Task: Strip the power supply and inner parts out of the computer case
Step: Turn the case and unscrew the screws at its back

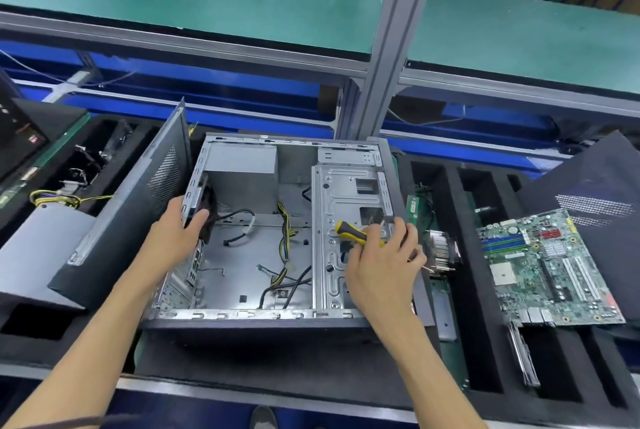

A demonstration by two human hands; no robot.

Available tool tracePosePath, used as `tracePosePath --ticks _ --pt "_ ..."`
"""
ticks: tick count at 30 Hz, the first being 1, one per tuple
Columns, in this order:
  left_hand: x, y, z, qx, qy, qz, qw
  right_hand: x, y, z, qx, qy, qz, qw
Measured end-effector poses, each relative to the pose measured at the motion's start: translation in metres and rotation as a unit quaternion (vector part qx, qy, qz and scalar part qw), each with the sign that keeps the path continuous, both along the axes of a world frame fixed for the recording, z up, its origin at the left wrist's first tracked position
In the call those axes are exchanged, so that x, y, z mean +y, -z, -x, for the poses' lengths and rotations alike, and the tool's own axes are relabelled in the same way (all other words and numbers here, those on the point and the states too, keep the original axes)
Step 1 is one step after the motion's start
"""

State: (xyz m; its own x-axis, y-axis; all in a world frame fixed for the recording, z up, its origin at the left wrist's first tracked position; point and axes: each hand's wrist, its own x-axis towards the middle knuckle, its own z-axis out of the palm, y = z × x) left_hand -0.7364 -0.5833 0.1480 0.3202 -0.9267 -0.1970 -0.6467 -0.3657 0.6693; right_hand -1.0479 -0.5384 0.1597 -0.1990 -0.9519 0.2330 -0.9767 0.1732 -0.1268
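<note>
1. Head view: the open grey steel computer case (263, 316) lies on its side on the black foam bench.
2. The left hand (173, 231) grips the case's rear wall beside the black rear fan (209, 210).
3. The right hand (382, 266) clenches a yellow-and-black-handled screwdriver (356, 234) over the grey drive cage (346, 207).
4. Done: the green motherboard (543, 266) lies out at right.
5. Left: the grey box power supply (242, 169), loose yellow-and-black cables (285, 238), fan and cage are inside the case.
</note>
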Motion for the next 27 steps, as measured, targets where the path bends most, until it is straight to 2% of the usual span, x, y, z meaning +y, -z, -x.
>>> tracePosePath --ticks 8,21,27 --pt "0.004 -0.002 0.004 0.018 -0.008 0.012 1.000 -0.008 0.004 0.007 0.051 -0.025 -0.043 0.997" --pt "0.023 0.000 0.034 0.044 -0.056 0.025 0.997 -0.033 0.003 0.038 0.067 -0.094 -0.019 0.993" --pt "0.039 0.000 0.054 0.065 -0.083 0.049 0.993 -0.051 0.001 0.056 0.070 -0.117 -0.056 0.989"
